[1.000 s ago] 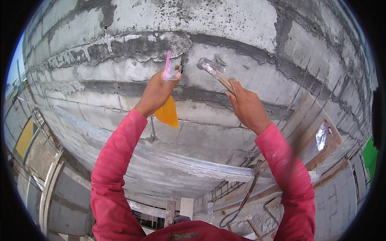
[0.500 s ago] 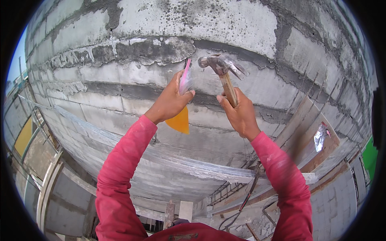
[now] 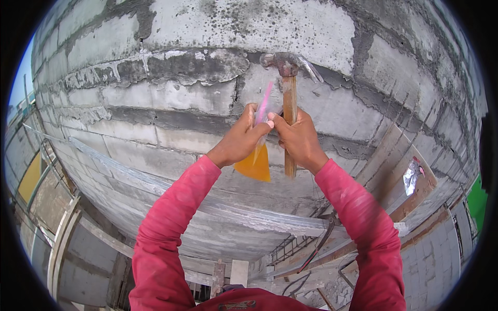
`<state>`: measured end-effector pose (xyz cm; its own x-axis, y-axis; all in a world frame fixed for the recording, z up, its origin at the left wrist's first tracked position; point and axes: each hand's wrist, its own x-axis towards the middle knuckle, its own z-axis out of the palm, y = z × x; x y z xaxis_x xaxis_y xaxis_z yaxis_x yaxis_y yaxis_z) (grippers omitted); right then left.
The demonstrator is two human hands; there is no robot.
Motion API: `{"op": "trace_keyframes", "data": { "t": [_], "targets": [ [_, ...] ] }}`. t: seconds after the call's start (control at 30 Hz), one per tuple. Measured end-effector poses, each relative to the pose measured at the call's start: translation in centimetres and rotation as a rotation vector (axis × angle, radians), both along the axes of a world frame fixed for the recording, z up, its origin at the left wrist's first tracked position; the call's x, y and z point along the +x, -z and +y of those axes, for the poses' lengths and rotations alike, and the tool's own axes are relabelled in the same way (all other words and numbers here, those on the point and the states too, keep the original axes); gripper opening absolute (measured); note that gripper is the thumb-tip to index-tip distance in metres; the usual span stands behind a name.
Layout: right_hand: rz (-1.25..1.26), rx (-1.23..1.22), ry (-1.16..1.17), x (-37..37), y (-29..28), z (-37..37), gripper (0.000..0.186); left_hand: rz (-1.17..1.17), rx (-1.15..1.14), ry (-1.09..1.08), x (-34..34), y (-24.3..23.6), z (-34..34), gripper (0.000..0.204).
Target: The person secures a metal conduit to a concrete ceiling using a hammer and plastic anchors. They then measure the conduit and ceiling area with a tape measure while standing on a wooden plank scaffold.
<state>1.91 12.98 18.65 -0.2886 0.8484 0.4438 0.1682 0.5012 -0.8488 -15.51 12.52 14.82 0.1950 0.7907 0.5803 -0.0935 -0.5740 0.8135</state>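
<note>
In front of the block wall, my left hand [image 3: 237, 139] is closed around the upper part of a clear plastic bag of orange drink [image 3: 254, 165]. A pink straw [image 3: 265, 101] pokes up out of the bag's neck. A claw hammer [image 3: 289, 96] is upright in my right hand [image 3: 301, 139], its metal head at the top and the wooden handle's end showing below the fingers. The right thumb and fingertips meet the left thumb at the neck of the bag. Whether they also pinch the plastic is hard to make out.
The grey block wall [image 3: 192, 111] has rough mortar joints. A pale metal straightedge [image 3: 259, 215] runs across it below my hands. To the right lean boards with a crumpled silver wrapper [image 3: 411, 176], near thin rods sticking out. A dark cable [image 3: 321, 241] and rubble lie lower down.
Both hands have come together, the left moving right with the drink bag. The hammer has swung from tilted to upright, and my right hand has shifted slightly left to the bag's neck.
</note>
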Motion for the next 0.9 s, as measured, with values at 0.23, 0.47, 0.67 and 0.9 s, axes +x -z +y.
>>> {"op": "trace_keyframes", "data": {
  "t": [0.23, 0.47, 0.67, 0.9],
  "targets": [
    [0.012, 0.102, 0.007, 0.7, -1.3, 1.8, 0.023, -0.135, 0.135, -0.216, 0.8, 0.3, 2.0, 0.023],
    [0.098, 0.069, -0.037, -0.6, -1.7, 3.4, 0.027, -0.195, 0.206, -0.342, 1.0, -0.5, 3.7, 0.022],
    [-0.096, 0.141, 0.083, -1.2, -1.9, 5.9, 0.028, -0.076, 0.208, -0.481, 0.9, -0.6, 5.2, 0.023],
    [-0.108, 0.615, 0.275, -3.2, -1.5, 8.7, 0.023, -0.107, 0.294, -0.479, 0.3, -1.2, 7.6, 0.024]
  ]
}}
